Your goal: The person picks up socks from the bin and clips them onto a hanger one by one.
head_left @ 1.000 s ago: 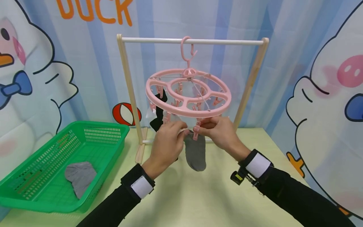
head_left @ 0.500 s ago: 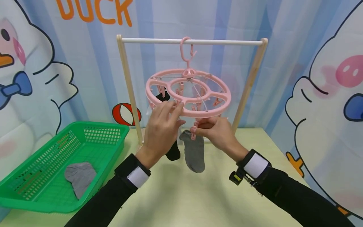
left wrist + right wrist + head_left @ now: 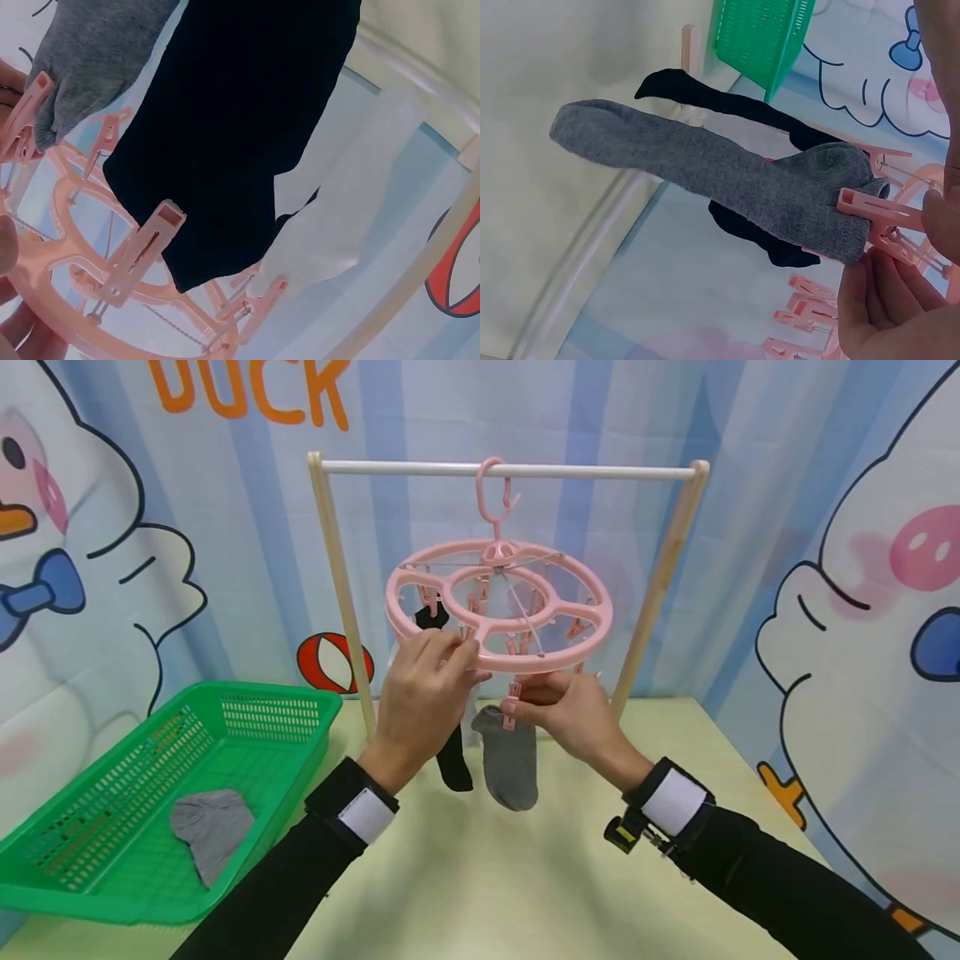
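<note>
The gray sock (image 3: pixel 510 768) hangs below-left of the nearer right hand (image 3: pixel 566 712), long axis vertical; that hand pinches its clip (image 3: pixel 874 206). Left hand (image 3: pixel 426 693), partly cropped in its wrist view, appears to grip the hanger ring (image 3: pixel 555 662).

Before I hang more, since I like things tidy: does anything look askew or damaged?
Slightly: the hanging grey sock is lopsided, its cuff bunched to one side of the pink clip rather than flat. I see no damage or spill.
</note>
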### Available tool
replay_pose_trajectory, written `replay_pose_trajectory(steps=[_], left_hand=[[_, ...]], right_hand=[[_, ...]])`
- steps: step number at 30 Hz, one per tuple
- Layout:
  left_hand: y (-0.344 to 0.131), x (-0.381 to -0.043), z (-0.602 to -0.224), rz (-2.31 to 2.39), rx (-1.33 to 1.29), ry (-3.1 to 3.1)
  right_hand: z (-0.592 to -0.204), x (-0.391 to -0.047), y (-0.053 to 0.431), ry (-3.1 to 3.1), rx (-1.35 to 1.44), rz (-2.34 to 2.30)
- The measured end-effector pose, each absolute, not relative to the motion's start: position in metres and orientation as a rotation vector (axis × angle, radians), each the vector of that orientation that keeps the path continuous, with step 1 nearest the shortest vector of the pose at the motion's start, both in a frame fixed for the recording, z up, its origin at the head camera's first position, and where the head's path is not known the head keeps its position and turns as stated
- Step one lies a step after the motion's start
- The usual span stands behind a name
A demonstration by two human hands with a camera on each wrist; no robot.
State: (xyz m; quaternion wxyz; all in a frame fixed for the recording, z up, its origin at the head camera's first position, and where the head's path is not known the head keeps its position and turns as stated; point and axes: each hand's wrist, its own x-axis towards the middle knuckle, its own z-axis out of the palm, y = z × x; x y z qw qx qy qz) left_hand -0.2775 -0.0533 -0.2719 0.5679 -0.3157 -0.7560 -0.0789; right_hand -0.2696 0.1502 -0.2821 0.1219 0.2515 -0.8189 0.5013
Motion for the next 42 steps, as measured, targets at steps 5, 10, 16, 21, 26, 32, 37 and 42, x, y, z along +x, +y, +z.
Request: replay_pose_trajectory(steps=[5, 10, 16, 21, 26, 32, 37, 42], left_hand=[[-0.056, -0.276, -0.270, -0.249, -0.746, -1.768], [-0.057, -0.276, -0.268, -0.298, -0.753, -1.754], [-0.059, -0.273, -0.266, -0.315, -0.759, -1.750], [-0.063, -0.270, -0.263, -0.322, -0.751, -1.732], [-0.073, -0.268, -0.264, -0.343, -0.751, -1.735], [-0.084, -0.271, -0.264, -0.359, -0.757, -1.755], [-0.089, -0.273, -0.267, -0.405, -0.774, -1.758], [-0.092, -0.274, -0.266, -0.438, -0.788, -1.743]], right_hand=[[-0.280, -0.269, 0.148, -2.398, 0.745, 1.455], [-0.278, -0.269, 0.149, -2.453, 0.723, 1.482], [-0.277, -0.272, 0.154, -2.518, 0.628, 1.432], [-0.275, -0.277, 0.155, -2.480, 0.557, 1.335], [-0.276, -0.283, 0.155, -2.450, 0.557, 1.114], [-0.277, -0.294, 0.154, -2.492, 0.612, 1.239], [-0.276, -0.302, 0.146, -2.474, 0.699, 1.507], [-0.269, -0.309, 0.142, -2.313, 0.920, 1.604]])
